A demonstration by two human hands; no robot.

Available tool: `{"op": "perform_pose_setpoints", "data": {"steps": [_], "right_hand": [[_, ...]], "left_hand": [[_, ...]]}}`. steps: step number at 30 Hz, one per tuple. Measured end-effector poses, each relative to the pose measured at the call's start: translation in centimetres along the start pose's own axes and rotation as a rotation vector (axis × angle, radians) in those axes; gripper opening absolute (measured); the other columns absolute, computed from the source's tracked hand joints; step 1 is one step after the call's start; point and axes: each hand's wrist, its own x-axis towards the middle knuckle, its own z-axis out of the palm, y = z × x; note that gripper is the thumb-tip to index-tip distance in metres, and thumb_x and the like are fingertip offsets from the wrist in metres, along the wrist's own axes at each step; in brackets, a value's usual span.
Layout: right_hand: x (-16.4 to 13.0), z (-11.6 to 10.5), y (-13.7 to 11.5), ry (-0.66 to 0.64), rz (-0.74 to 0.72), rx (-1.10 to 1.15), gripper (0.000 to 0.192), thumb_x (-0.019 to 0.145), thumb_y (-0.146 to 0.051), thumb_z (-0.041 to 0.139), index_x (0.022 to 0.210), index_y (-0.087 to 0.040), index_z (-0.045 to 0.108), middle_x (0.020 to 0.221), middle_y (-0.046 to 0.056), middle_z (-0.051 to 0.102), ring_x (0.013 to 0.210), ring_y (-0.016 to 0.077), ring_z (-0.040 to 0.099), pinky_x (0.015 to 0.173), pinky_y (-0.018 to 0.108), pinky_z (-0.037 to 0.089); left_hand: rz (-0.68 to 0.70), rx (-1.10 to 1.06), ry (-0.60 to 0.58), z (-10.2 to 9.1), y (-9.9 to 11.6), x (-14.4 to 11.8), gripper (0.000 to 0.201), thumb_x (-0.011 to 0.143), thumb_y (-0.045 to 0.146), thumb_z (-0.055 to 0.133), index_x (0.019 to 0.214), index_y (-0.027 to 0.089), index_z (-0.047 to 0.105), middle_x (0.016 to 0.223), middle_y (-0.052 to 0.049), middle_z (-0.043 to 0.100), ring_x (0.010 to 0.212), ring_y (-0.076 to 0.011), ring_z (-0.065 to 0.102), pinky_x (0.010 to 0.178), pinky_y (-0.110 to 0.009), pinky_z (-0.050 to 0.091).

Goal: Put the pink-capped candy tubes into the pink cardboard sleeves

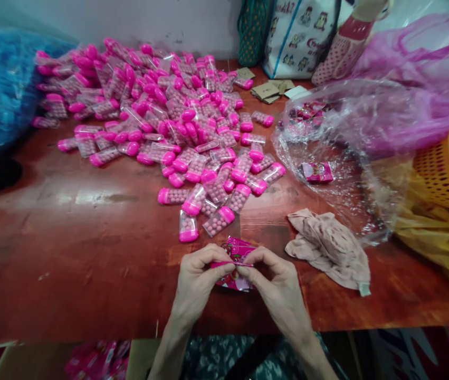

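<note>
Between my two hands, just above the table near its front edge, is a thin pink printed label (232, 263), seen nearly edge-on. My left hand (200, 269) pinches its left part between thumb and fingers. At its right part my right hand (269, 272) pinches it the same way. Under and behind it lie more pink printed labels (240, 247), partly hidden by my fingers. A little beyond my hands, a small clear container with a pink cap (219, 221), filled with pale pink balls, lies at the near end of a large heap of such containers (184, 124).
A crumpled beige cloth (329, 248) lies right of my hands. Behind it is a clear plastic bag (343, 195) with a pink printed pack (317, 172). An orange basket (433, 174) stands far right, a blue bag (2, 89) far left. Cardboard pieces (267, 92) lie at the back.
</note>
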Motion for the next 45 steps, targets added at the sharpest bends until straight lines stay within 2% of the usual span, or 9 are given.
{"op": "perform_pose_setpoints", "data": {"steps": [5, 11, 19, 25, 29, 31, 36, 42, 45], "right_hand": [[0.0, 0.0, 0.0, -0.02, 0.063, -0.044, 0.014, 0.085, -0.027, 0.06, 0.074, -0.018, 0.063, 0.069, -0.003, 0.06, 0.065, 0.0115, 0.053, 0.06, 0.02, 0.041], [0.0, -0.2, 0.7, 0.103, -0.001, -0.16, 0.024, 0.09, -0.032, 0.052, 0.072, -0.018, 0.059, 0.065, -0.003, 0.052, 0.059, 0.0109, 0.046, 0.055, 0.021, 0.036], [0.4, 0.0, 1.1, 0.146, -0.161, -0.3, 0.023, 0.092, -0.023, 0.048, 0.072, -0.017, 0.058, 0.069, 0.0, 0.054, 0.065, 0.0134, 0.049, 0.063, 0.024, 0.037], [0.1, 0.4, 0.8, 0.112, -0.246, -0.317, 0.02, 0.092, -0.016, 0.048, 0.076, -0.017, 0.059, 0.069, 0.0, 0.054, 0.066, 0.0142, 0.05, 0.062, 0.025, 0.038], [0.0, 0.1, 0.3, 0.048, -0.3, -0.302, 0.014, 0.088, -0.016, 0.055, 0.099, -0.017, 0.064, 0.079, 0.003, 0.061, 0.075, 0.0171, 0.054, 0.07, 0.028, 0.043], [0.1, 0.0, 0.1, 0.006, -0.282, -0.3, 0.027, 0.081, -0.017, 0.066, 0.108, -0.017, 0.063, 0.085, 0.004, 0.063, 0.08, 0.0186, 0.056, 0.074, 0.029, 0.045], [0.0, 0.5, -0.4, -0.003, -0.297, -0.252, 0.009, 0.079, -0.01, 0.066, 0.073, -0.016, 0.067, 0.071, 0.002, 0.063, 0.07, 0.0157, 0.058, 0.065, 0.026, 0.045], [-0.3, 1.1, -0.5, 0.073, -0.353, -0.284, 0.014, 0.086, -0.012, 0.057, 0.076, -0.018, 0.064, 0.069, 0.0, 0.057, 0.067, 0.0146, 0.054, 0.064, 0.026, 0.043], [-0.3, 1.0, -0.6, 0.061, -0.313, -0.257, 0.017, 0.091, -0.017, 0.049, 0.091, -0.019, 0.065, 0.075, 0.001, 0.058, 0.071, 0.0154, 0.055, 0.067, 0.027, 0.044]], "left_hand": [[-0.068, -0.008, -0.02, 0.1, -0.4, 0.0, 0.024, 0.075, 0.025, 0.066, 0.054, 0.013, 0.066, 0.059, -0.002, 0.057, 0.057, -0.0123, 0.049, 0.055, -0.023, 0.037], [-0.187, -0.142, 0.05, -0.5, -1.9, -0.4, 0.039, 0.084, 0.045, 0.052, 0.065, 0.014, 0.066, 0.051, 0.002, 0.051, 0.049, -0.01, 0.045, 0.05, -0.021, 0.038], [-0.273, -0.221, 0.043, -1.3, -1.7, -0.7, 0.013, 0.071, 0.029, 0.071, 0.074, 0.016, 0.072, 0.063, 0.0, 0.063, 0.053, -0.0076, 0.051, 0.05, -0.016, 0.041], [-0.358, -0.282, -0.003, -0.5, -0.6, 0.0, 0.012, 0.061, 0.017, 0.076, 0.073, 0.017, 0.074, 0.065, -0.002, 0.07, 0.06, -0.0127, 0.062, 0.059, -0.02, 0.05], [-0.345, -0.281, 0.035, -0.3, -0.6, 0.0, 0.006, 0.062, 0.012, 0.073, 0.065, 0.017, 0.073, 0.059, 0.001, 0.07, 0.052, -0.0095, 0.06, 0.053, -0.017, 0.049], [-0.337, -0.268, 0.044, -0.6, -0.6, -0.2, 0.009, 0.063, 0.01, 0.07, 0.065, 0.018, 0.073, 0.059, 0.001, 0.07, 0.051, -0.0092, 0.06, 0.052, -0.017, 0.049], [-0.31, -0.209, 0.064, -1.4, -0.4, -0.7, 0.013, 0.063, 0.006, 0.067, 0.064, 0.017, 0.074, 0.056, 0.0, 0.069, 0.043, -0.0094, 0.056, 0.04, -0.016, 0.046], [-0.27, -0.202, 0.085, -1.3, -0.1, -0.9, 0.018, 0.062, 0.005, 0.065, 0.067, 0.018, 0.076, 0.053, -0.001, 0.068, 0.042, -0.0128, 0.058, 0.039, -0.019, 0.048], [-0.283, -0.226, 0.078, -1.2, -0.2, -0.8, 0.018, 0.059, 0.006, 0.068, 0.07, 0.018, 0.076, 0.061, -0.003, 0.072, 0.046, -0.0138, 0.061, 0.041, -0.02, 0.049]]}}
